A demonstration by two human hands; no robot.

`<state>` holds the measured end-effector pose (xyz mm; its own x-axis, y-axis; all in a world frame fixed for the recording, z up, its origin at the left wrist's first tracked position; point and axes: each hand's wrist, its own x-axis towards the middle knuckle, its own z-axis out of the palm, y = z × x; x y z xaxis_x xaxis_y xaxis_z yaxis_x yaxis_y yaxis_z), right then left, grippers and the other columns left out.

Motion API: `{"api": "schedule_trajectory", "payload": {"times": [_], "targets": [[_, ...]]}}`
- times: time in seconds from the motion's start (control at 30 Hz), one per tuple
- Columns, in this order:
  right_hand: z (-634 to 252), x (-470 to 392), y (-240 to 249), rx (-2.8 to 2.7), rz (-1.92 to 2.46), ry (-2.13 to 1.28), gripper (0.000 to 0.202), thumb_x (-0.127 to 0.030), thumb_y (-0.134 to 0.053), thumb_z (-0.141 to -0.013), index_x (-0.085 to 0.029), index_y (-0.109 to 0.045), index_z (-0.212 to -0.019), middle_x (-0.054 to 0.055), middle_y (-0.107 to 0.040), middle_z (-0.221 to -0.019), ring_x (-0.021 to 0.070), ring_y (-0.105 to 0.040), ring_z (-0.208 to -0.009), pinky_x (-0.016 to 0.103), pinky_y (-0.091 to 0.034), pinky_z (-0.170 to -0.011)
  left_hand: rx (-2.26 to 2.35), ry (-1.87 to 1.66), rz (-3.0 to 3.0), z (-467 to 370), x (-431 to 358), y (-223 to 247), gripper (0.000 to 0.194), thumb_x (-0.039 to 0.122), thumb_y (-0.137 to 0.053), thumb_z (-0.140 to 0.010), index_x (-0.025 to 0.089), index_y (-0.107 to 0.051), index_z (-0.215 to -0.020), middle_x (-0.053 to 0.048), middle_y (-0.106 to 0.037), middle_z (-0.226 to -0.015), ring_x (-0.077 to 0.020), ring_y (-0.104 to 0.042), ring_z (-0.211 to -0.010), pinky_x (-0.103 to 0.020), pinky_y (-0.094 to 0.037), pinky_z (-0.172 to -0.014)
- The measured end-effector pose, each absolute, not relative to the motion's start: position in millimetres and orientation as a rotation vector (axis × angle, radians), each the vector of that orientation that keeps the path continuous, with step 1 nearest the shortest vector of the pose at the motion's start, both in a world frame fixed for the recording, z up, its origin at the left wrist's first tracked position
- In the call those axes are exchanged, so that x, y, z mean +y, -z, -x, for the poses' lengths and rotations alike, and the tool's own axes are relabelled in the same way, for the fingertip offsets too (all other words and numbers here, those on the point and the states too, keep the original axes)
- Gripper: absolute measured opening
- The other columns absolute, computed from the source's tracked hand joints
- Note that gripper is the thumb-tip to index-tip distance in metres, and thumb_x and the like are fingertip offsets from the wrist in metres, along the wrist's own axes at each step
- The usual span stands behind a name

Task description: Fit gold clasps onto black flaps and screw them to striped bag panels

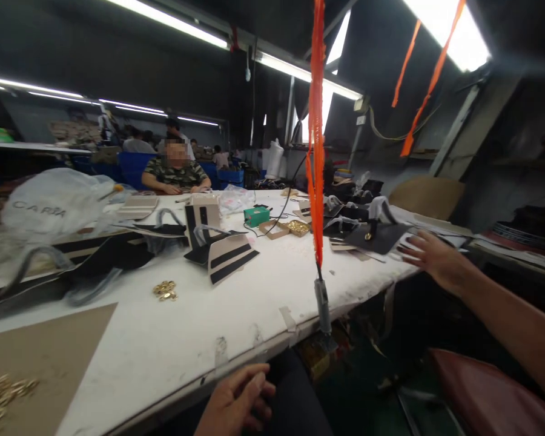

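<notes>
My right hand [431, 257] reaches out at the table's right side, fingers stretched and spread, nothing visible in its grasp. Just beyond its fingertips lies a black bag panel [379, 238] with a gold metal fitting [367, 237] and a wrapped grey handle [380, 209]. Whether the fingers touch the panel, I cannot tell. Low in front of the table edge, my left hand [238, 399] hangs loosely curled with its fingers apart and holds nothing. A small pile of gold fittings [165, 290] sits on the white table [200, 345].
An orange-wrapped cord with a grey-handled tool [321, 303] hangs by the front edge. Beige-and-black bag pieces [231, 257] stand mid-table, near a green box [257, 216] with cables. More gold fittings [2, 396] lie on brown board at left. A person in camouflage [175, 175] sits opposite.
</notes>
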<state>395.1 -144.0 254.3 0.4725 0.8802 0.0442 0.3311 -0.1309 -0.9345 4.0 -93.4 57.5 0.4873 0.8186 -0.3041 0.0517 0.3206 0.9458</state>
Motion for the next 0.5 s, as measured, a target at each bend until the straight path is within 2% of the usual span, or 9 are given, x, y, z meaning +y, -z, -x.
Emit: {"api": "schedule_trajectory", "payload": {"times": [0.2, 0.3, 0.4, 0.5], "targets": [[-306, -105, -178, -1.308, 1.589, -0.403, 0.057, -0.059, -0.077, -0.080, -0.024, -0.072, -0.126, 0.010, -0.075, -0.103, 0.0267, -0.072, -0.085, 0.040, -0.061, -0.077, 1.055, -0.848, -1.166, 32, -76, -60, 0.055, 0.062, -0.074, -0.083, 0.016, -0.076, -0.115, -0.011, -0.079, -0.094, -0.0215, -0.072, -0.074, -0.031, -0.055, -0.065], [-266, -74, -161, -1.515, 1.522, -0.347, 0.056, -0.054, -0.075, -0.084, -0.023, -0.070, -0.130, 0.010, -0.074, -0.110, 0.0246, -0.071, -0.086, 0.040, -0.060, -0.079, 1.124, -0.977, -1.156, 50, -55, -53, 0.048, 0.057, -0.073, -0.086, 0.016, -0.077, -0.109, -0.009, -0.078, -0.090, -0.0202, -0.070, -0.071, -0.030, -0.055, -0.066], [-212, -9, -153, -1.705, 1.492, -0.444, 0.054, -0.053, -0.068, -0.090, -0.020, -0.067, -0.133, 0.010, -0.074, -0.112, 0.0225, -0.070, -0.087, 0.039, -0.059, -0.082, 1.173, -1.043, -1.111, 63, -35, -41, 0.043, 0.054, -0.071, -0.087, 0.015, -0.077, -0.105, -0.008, -0.076, -0.086, -0.0188, -0.067, -0.068, -0.029, -0.053, -0.063], [-151, 76, -134, -1.733, 1.599, -0.420, 0.073, -0.058, -0.071, -0.087, -0.019, -0.056, -0.147, 0.011, -0.072, -0.121, 0.0245, -0.071, -0.094, 0.040, -0.057, -0.087, 1.184, -1.046, -1.051, 71, -27, -25, 0.043, 0.054, -0.070, -0.088, 0.015, -0.075, -0.104, -0.007, -0.075, -0.084, -0.0189, -0.067, -0.066, -0.029, -0.053, -0.062]]}}
